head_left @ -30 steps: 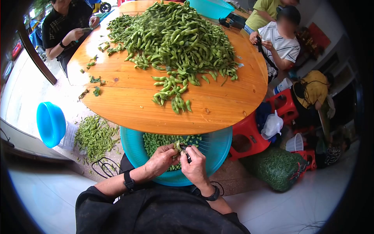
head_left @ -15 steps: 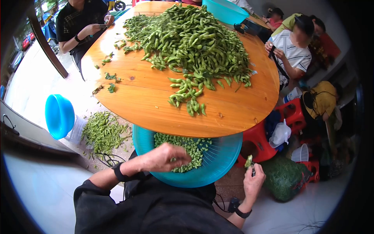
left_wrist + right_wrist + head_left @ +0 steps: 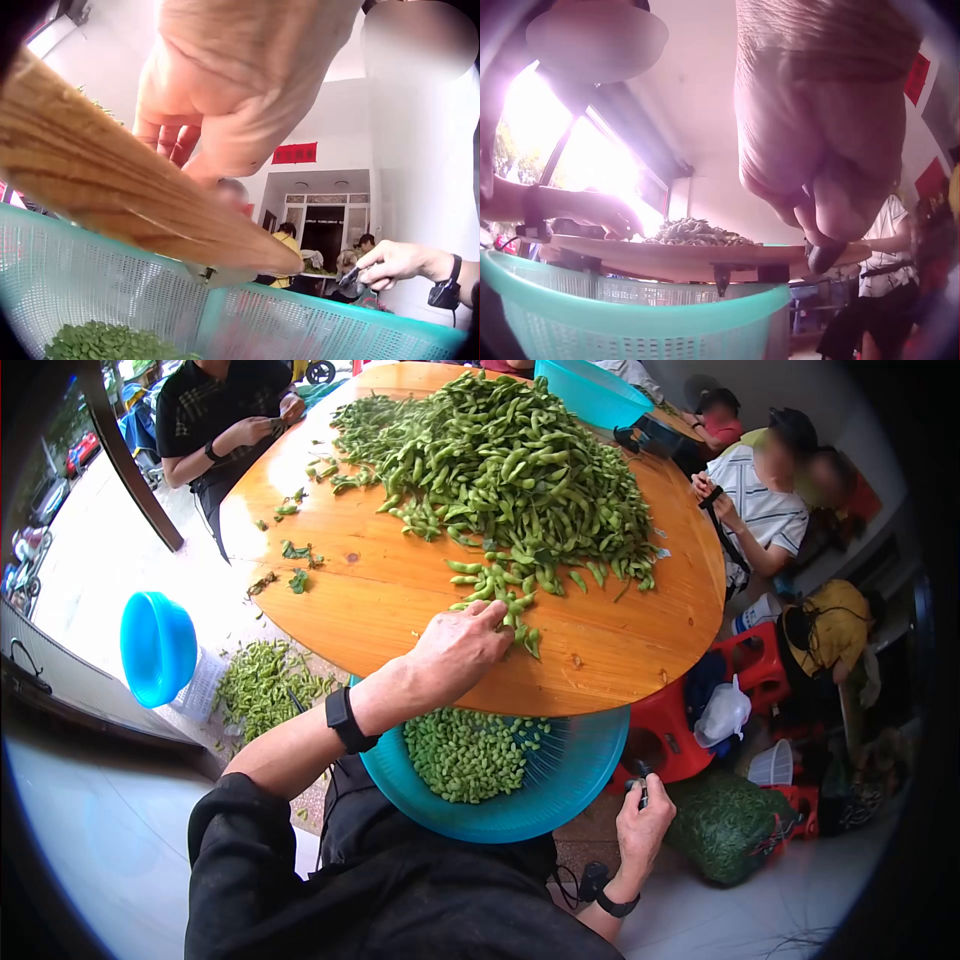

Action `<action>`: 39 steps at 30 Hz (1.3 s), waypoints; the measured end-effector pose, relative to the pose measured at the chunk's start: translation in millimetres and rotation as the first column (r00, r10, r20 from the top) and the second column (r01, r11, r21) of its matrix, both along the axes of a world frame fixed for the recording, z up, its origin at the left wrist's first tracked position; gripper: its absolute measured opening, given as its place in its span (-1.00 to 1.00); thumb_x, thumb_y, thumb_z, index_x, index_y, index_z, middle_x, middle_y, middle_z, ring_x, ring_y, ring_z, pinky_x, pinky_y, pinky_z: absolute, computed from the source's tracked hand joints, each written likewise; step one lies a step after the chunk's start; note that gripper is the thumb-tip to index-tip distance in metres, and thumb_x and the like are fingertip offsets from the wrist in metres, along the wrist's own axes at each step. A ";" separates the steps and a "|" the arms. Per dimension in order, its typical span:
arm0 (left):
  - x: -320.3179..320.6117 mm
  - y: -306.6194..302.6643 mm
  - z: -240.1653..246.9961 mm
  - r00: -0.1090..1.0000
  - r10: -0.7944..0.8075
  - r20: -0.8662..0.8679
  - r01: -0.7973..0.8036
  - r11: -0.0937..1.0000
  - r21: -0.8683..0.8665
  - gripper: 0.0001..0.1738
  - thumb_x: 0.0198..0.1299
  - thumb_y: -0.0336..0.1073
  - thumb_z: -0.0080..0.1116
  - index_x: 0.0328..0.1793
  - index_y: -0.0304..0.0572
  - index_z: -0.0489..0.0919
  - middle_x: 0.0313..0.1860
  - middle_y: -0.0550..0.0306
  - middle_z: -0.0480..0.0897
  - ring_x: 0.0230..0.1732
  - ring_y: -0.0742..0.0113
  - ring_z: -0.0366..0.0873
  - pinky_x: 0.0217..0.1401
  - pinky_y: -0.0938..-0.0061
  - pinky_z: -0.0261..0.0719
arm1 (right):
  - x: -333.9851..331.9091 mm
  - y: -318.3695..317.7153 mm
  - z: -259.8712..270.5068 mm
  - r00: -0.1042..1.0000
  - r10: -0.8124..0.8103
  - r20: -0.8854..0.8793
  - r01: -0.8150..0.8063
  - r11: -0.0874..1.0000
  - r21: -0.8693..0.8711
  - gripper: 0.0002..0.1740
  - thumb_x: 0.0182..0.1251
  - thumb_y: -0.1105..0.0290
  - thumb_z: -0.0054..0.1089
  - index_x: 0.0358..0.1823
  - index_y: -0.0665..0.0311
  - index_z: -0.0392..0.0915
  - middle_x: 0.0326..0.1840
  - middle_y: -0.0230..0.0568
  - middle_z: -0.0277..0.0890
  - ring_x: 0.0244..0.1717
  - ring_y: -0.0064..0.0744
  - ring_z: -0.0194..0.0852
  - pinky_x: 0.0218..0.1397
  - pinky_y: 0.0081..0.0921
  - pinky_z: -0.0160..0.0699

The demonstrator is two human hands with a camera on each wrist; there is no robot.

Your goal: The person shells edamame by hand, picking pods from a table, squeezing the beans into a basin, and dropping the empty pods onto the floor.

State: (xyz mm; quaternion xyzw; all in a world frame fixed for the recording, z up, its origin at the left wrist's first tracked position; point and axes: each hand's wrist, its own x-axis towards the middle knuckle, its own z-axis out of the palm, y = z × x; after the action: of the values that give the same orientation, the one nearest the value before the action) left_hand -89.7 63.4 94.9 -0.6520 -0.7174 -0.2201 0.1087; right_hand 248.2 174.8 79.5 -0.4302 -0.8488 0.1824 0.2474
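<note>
The left hand [image 3: 455, 655] reaches over the table's near edge, its bent fingers among a few loose green pods [image 3: 530, 640] below the big pod pile [image 3: 520, 460]. In the right wrist view the left hand [image 3: 604, 212] hangs loosely over the tabletop; whether it pinches a pod is hidden. Out to the right of the basin [image 3: 592, 765], the right hand [image 3: 645, 825] grips a small dark tool [image 3: 642, 782]. That tool [image 3: 350, 276] also sticks out of the fingers in the left wrist view. Shelled green beans [image 3: 465, 755] lie in the basin.
The wooden table [image 3: 370, 610] overhangs the basin's far side. Empty pods [image 3: 265, 685] litter the floor at left, by a blue tub [image 3: 158, 650]. Red stools [image 3: 665, 735] and a filled green sack [image 3: 725, 825] stand at right. Other people sit around the table.
Both hands were together over the basin, then parted. The left hand has moved forward onto the table pods; the right has moved out to the right, and the green piece at its tool is gone.
</note>
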 end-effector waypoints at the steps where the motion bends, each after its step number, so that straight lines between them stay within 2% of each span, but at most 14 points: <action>1: -0.8 -0.3 0.4 1.000 0.001 -0.002 -0.001 1.000 0.000 -0.73 0.09 -0.50 0.12 -0.05 -0.18 0.60 -0.16 0.06 0.47 -0.09 0.07 0.56 -0.19 0.24 0.62 | -3.1 -2.0 0.6 1.000 0.001 -0.002 -0.001 1.000 0.000 -0.90 0.25 0.63 0.06 -0.21 0.50 0.47 -0.36 0.16 0.50 -0.33 0.22 0.51 -0.27 -0.12 0.45; 7: -0.4 -6.3 0.6 0.991 0.018 0.133 -0.029 0.996 0.082 -0.83 0.11 -0.48 0.14 -0.14 -0.20 0.57 -0.13 0.04 0.51 -0.06 0.02 0.56 -0.18 0.23 0.62 | -21.0 -12.5 4.6 0.992 0.075 -0.097 -0.083 0.992 -0.091 -0.89 0.26 0.60 0.08 -0.21 0.44 0.52 -0.35 0.10 0.55 -0.32 0.13 0.56 -0.26 -0.19 0.49; 8: 0.8 -7.3 1.9 0.986 0.015 0.165 -0.043 0.985 0.168 -0.87 0.17 -0.46 0.15 -0.14 -0.21 0.56 -0.17 0.07 0.53 -0.09 0.11 0.57 -0.20 0.30 0.61 | -26.7 -13.2 -0.2 0.982 0.105 -0.157 -0.116 0.991 -0.066 -0.89 0.30 0.59 0.07 -0.20 0.43 0.54 -0.49 -0.10 0.53 -0.56 -0.49 0.42 -0.45 -0.44 0.39; 10: 7.8 -11.8 7.5 0.980 0.004 0.199 -0.055 0.967 0.249 -0.90 0.24 -0.43 0.16 -0.14 -0.23 0.56 -0.21 0.11 0.54 -0.13 0.20 0.58 -0.22 0.36 0.60 | -42.8 -20.9 -2.0 0.936 0.137 -0.324 -0.211 0.956 -0.206 -0.88 0.38 0.57 0.04 -0.17 0.42 0.55 -0.57 -0.32 0.45 -0.62 -0.66 0.30 -0.56 -0.60 0.29; 12: 23.5 -21.8 13.4 0.523 -0.124 0.843 0.076 0.992 0.099 -0.88 0.38 -0.35 0.15 -0.13 -0.27 0.55 -0.37 0.25 0.53 -0.27 0.42 0.53 -0.23 0.47 0.54 | -61.9 -35.2 5.7 0.872 0.047 -0.487 -0.309 0.826 -0.472 -0.89 0.43 0.55 0.01 -0.20 0.42 0.52 -0.60 -0.43 0.35 -0.64 -0.73 0.20 -0.61 -0.69 0.19; 14: 50.1 -27.7 -1.6 0.066 -0.186 0.980 0.139 0.975 0.176 -0.86 0.44 -0.32 0.12 -0.12 -0.25 0.55 -0.43 0.41 0.47 -0.37 0.65 0.37 -0.33 0.61 0.42 | -80.8 -46.8 18.5 0.795 -0.010 -0.607 -0.451 0.659 -0.602 -0.89 0.46 0.53 0.00 -0.23 0.42 0.48 -0.63 -0.48 0.25 -0.65 -0.77 0.11 -0.64 -0.71 0.09; 15: 59.8 -32.4 -2.3 -0.144 -0.130 0.981 0.194 0.968 0.157 -0.88 0.44 -0.35 0.12 -0.12 -0.25 0.56 -0.42 0.43 0.47 -0.37 0.69 0.36 -0.35 0.64 0.40 | -85.3 -47.0 13.2 0.748 0.029 -0.663 -0.540 0.606 -0.584 -0.90 0.47 0.54 0.00 -0.20 0.41 0.48 -0.62 -0.48 0.23 -0.64 -0.76 0.11 -0.64 -0.71 0.09; 19: 93.1 -35.8 -26.0 -0.217 -0.168 0.962 0.078 0.979 0.189 -0.88 0.44 -0.36 0.12 -0.18 -0.23 0.54 -0.46 0.44 0.41 -0.41 0.70 0.28 -0.42 0.68 0.30 | -98.8 -55.7 16.7 0.669 -0.111 -0.734 -0.639 0.419 -0.646 -0.91 0.47 0.55 -0.01 -0.20 0.39 0.49 -0.57 -0.49 0.23 -0.62 -0.75 0.11 -0.65 -0.71 0.04; 22: 108.1 -34.9 -34.6 -0.059 -0.162 0.985 -0.020 0.987 0.161 -0.89 0.42 -0.38 0.13 -0.19 -0.26 0.53 -0.46 0.41 0.42 -0.40 0.69 0.31 -0.42 0.66 0.33 | -98.1 -54.7 12.8 0.659 -0.167 -0.734 -0.656 0.351 -0.669 -0.89 0.48 0.53 0.00 -0.12 0.42 0.50 -0.54 -0.47 0.26 -0.60 -0.74 0.13 -0.62 -0.71 0.08; 24: 114.9 -34.3 -38.1 0.230 -0.197 0.953 -0.092 0.970 0.223 -0.86 0.46 -0.34 0.10 -0.18 -0.22 0.49 -0.42 0.40 0.39 -0.45 0.67 0.23 -0.45 0.68 0.23 | -97.7 -52.7 7.4 0.654 -0.194 -0.731 -0.663 0.318 -0.678 -0.85 0.49 0.52 0.01 -0.05 0.45 0.51 -0.54 -0.46 0.28 -0.58 -0.73 0.14 -0.58 -0.70 0.13; 28: 116.3 -35.7 -41.7 0.205 -0.172 0.963 -0.082 0.978 0.192 -0.86 0.46 -0.34 0.09 -0.18 -0.23 0.49 -0.43 0.39 0.39 -0.44 0.67 0.25 -0.45 0.68 0.24 | -96.4 -49.5 2.7 0.667 -0.156 -0.729 -0.657 0.339 -0.674 -0.86 0.48 0.52 0.02 -0.08 0.44 0.52 -0.54 -0.46 0.28 -0.58 -0.72 0.15 -0.58 -0.70 0.13; 31: 113.5 -38.2 -40.5 -0.195 -0.192 0.962 -0.031 0.981 0.190 -0.87 0.46 -0.34 0.09 -0.19 -0.20 0.50 -0.44 0.36 0.43 -0.45 0.63 0.31 -0.47 0.65 0.24 | -94.3 -47.7 4.4 0.693 -0.063 -0.718 -0.641 0.404 -0.653 -0.86 0.47 0.53 0.03 -0.09 0.44 0.53 -0.54 -0.46 0.28 -0.60 -0.72 0.15 -0.59 -0.69 0.13; 34: 110.9 -37.9 -46.7 -0.740 -0.096 0.666 0.070 0.973 0.218 -0.86 0.44 -0.31 0.11 -0.23 -0.12 0.52 -0.43 0.32 0.49 -0.49 0.51 0.41 -0.51 0.61 0.22 | -90.1 -43.7 3.5 0.671 -0.041 -0.740 -0.672 0.388 -0.631 -0.83 0.46 0.53 0.03 -0.04 0.44 0.55 -0.53 -0.45 0.31 -0.62 -0.73 0.13 -0.61 -0.71 0.10; 39: 114.8 -40.0 -51.2 -0.831 -0.070 0.551 0.109 0.953 0.284 -0.86 0.43 -0.27 0.13 -0.21 -0.12 0.53 -0.38 0.29 0.51 -0.48 0.45 0.42 -0.50 0.59 0.23 | -82.9 -42.7 1.6 0.659 -0.053 -0.750 -0.706 0.302 -0.641 -0.78 0.46 0.53 0.02 0.03 0.44 0.57 -0.54 -0.45 0.33 -0.64 -0.74 0.11 -0.63 -0.71 0.08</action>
State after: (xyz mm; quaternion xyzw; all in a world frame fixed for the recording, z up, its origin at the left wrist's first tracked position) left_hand 25.1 23.5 43.7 -0.0926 -0.2130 -0.6889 -0.6866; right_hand 165.2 132.1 81.1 -0.1953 -0.5289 0.8017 0.1987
